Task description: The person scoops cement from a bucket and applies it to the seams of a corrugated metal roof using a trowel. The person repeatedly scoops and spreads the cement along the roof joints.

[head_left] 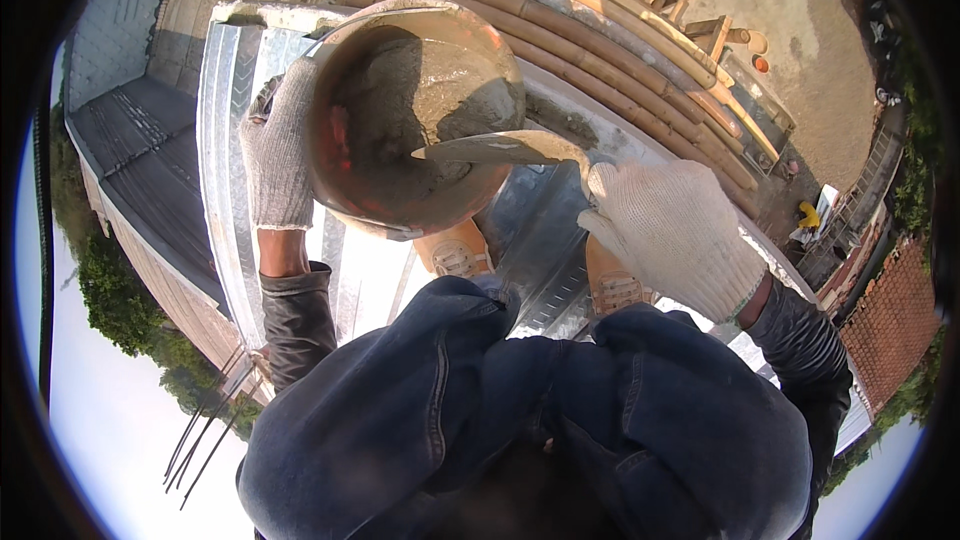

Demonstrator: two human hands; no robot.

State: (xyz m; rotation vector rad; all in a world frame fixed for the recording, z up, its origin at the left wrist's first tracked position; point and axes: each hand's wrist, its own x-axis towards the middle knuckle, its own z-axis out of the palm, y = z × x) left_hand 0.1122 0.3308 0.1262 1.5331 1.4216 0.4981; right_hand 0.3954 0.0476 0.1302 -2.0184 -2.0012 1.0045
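A round bucket [338, 155] with a mortar-smeared rim is tilted in front of my knees, its mouth facing me. Wet grey mortar [375, 90] lies inside, partly in shadow. My left hand [284, 145], in a pale knitted glove, grips the bucket's left side; some of its fingers are hidden. My right hand [672, 230], gloved the same way, is closed around the handle of a trowel [505, 147]. The handle itself is mostly covered by the glove. The trowel's mortar-coated blade points left across the bucket's mouth, its tip over the mortar.
Ribbed shiny metal sheeting [225, 130] lies under my tan shoes [457, 252]. Long bamboo poles [610, 80] run along the far side. Beyond the edge, ground [815, 70] lies far below at the right. A dark roof [140, 150] and thin bars [200, 430] are at the left.
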